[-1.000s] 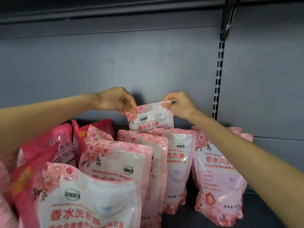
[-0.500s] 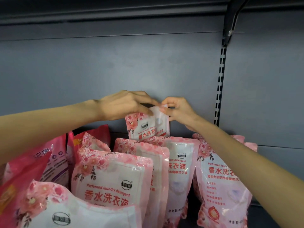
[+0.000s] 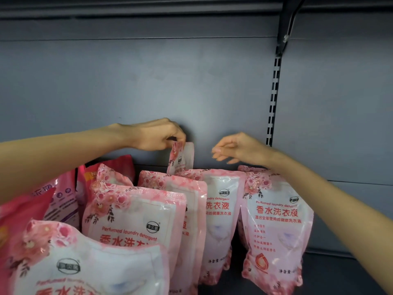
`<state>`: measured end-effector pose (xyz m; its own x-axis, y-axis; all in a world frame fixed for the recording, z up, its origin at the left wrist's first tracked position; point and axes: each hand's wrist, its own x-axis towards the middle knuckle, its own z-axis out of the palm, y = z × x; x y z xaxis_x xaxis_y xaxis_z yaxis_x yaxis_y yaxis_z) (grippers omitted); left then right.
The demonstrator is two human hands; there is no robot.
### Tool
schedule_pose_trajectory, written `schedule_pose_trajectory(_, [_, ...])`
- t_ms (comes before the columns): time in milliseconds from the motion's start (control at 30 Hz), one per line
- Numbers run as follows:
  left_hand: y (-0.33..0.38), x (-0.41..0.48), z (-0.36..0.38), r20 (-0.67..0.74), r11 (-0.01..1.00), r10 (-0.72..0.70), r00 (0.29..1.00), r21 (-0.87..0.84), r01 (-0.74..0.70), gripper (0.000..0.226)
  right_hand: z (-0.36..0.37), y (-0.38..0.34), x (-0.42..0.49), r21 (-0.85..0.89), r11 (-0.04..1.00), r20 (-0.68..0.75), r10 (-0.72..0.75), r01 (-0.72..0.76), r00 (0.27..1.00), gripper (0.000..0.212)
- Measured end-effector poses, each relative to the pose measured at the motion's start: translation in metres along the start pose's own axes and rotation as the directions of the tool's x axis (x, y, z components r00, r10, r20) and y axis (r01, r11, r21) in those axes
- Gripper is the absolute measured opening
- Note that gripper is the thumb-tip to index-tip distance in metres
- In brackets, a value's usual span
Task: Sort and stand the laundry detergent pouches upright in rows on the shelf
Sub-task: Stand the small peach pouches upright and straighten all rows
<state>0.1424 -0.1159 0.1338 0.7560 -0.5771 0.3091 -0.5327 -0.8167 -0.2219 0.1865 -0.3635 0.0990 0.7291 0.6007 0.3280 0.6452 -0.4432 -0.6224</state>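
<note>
Several pink floral detergent pouches stand in rows on the dark shelf [image 3: 331, 273]. At the back of the middle row, one pouch [image 3: 182, 158] stands turned edge-on against the rear wall, only its top showing. My left hand [image 3: 157, 135] pinches that pouch's top corner. My right hand [image 3: 236, 149] hovers to the right of it with loose fingers, holding nothing. A front pouch [image 3: 85, 262] fills the lower left. Another pouch [image 3: 274, 226] stands alone at the right, under my right forearm.
Darker pink and purple pouches [image 3: 61, 199] lean at the left. A grey back panel [image 3: 148, 81] closes the shelf, with a slotted upright [image 3: 273, 103] and a bracket at the upper right. Bare shelf floor lies right of the pouches.
My right hand has let go of the back pouch and drawn away to the right. The left hand has turned the pouch edge-on and lowered it behind the middle row.
</note>
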Motion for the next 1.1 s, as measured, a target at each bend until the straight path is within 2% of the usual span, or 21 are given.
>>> schedule_pose_trajectory(67, [0.0, -0.002, -0.003, 0.015, 1.0, -0.02, 1.0, 0.011, 0.02, 0.02, -0.007, 0.003, -0.014, -0.037, 0.999, -0.005, -0.002, 0.002, 1.0, 0.03])
schedule_pose_trajectory(167, [0.006, -0.004, -0.013, 0.018, 0.998, -0.06, 0.998, -0.005, 0.06, 0.028, -0.017, 0.003, -0.034, -0.066, 0.998, -0.036, -0.013, 0.011, 0.999, 0.036])
schedule_pose_trajectory(267, [0.009, -0.004, -0.025, 0.05, 0.993, -0.119, 0.992, -0.003, 0.119, 0.014, -0.03, 0.006, -0.053, -0.136, 0.991, -0.067, -0.022, 0.012, 0.997, 0.036])
schedule_pose_trajectory(333, [0.005, 0.001, -0.032, 0.071, 0.989, -0.147, 0.987, 0.045, 0.144, 0.01, -0.036, 0.009, -0.064, -0.186, 0.983, -0.05, -0.015, 0.006, 0.999, 0.032])
schedule_pose_trajectory(400, [0.006, 0.006, -0.037, 0.08, 0.976, -0.199, 0.977, 0.104, 0.19, 0.016, -0.039, 0.01, -0.072, -0.202, 0.979, -0.02, 0.006, -0.009, 1.0, 0.026])
schedule_pose_trajectory(567, [0.012, 0.019, -0.035, 0.099, 0.947, -0.296, 0.95, 0.161, 0.278, 0.027, -0.04, 0.018, -0.082, -0.367, 0.93, -0.036, -0.029, 0.014, 0.999, 0.008])
schedule_pose_trajectory(667, [0.018, 0.027, -0.029, 0.104, 0.948, -0.302, 0.948, 0.143, 0.286, 0.027, -0.042, 0.022, -0.086, -0.382, 0.924, -0.016, -0.019, 0.011, 1.0, 0.006])
schedule_pose_trajectory(767, [0.028, 0.034, -0.02, 0.121, 0.956, -0.283, 0.951, 0.115, 0.27, 0.017, -0.043, 0.026, -0.09, -0.41, 0.912, -0.025, -0.011, 0.0, 1.0, 0.011])
schedule_pose_trajectory(967, [0.044, 0.042, -0.001, 0.151, 0.964, -0.258, 0.954, -0.029, 0.266, 0.015, -0.037, 0.035, -0.098, -0.535, 0.844, -0.154, -0.056, -0.036, 0.986, 0.017])
schedule_pose_trajectory(1100, [0.056, 0.045, 0.013, 0.174, 0.966, -0.241, 0.955, -0.055, 0.253, 0.017, -0.037, 0.035, -0.102, -0.486, 0.869, -0.171, 0.013, -0.096, 0.985, 0.015])
